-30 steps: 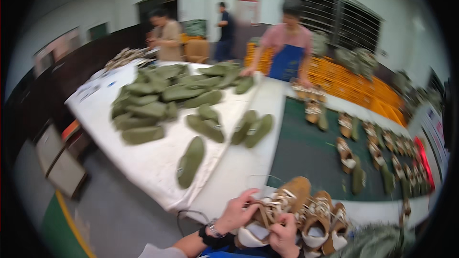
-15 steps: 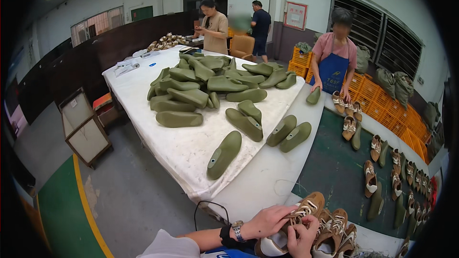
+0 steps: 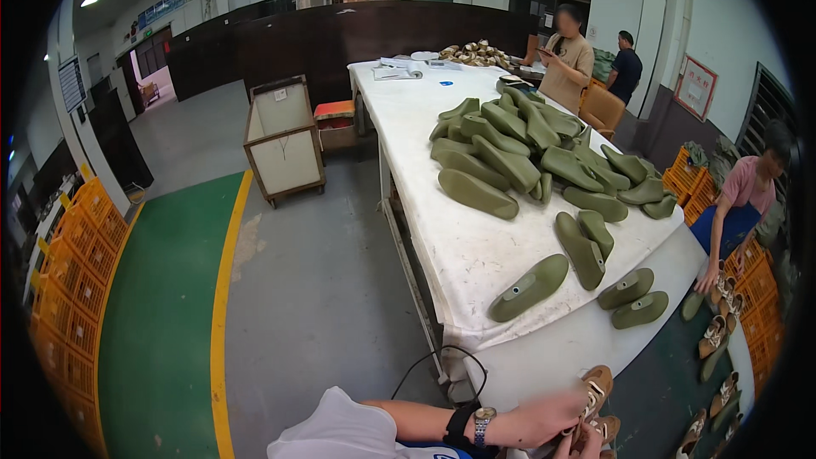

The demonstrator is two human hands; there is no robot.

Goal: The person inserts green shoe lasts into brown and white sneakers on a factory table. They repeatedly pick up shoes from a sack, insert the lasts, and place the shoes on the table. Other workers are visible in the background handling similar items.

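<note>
At the lower edge, my left hand (image 3: 544, 418), with a metal watch (image 3: 483, 427) on its wrist, is closed at the laces of a brown sneaker (image 3: 598, 385) with pale stripes. My right hand (image 3: 585, 444) is beside it, fingertips pinched on the laces and partly cut off by the picture's edge. Another brown sneaker (image 3: 607, 427) sits close by. Several olive-green shoe lasts (image 3: 529, 287) lie on the white-covered table (image 3: 476, 289) in front of me, most of them piled farther back.
On the right a co-worker (image 3: 739, 195) in a blue apron reaches toward sneakers and lasts on the dark green conveyor belt (image 3: 650, 395). Two people stand behind the table. Orange crates (image 3: 81, 289) line the left, and a wheeled cart (image 3: 285, 140) stands by the table's far left.
The view has swung left, so the table and my hands appear farther right and the left-hand crates show. Both hands stay at the sneaker's laces.
</note>
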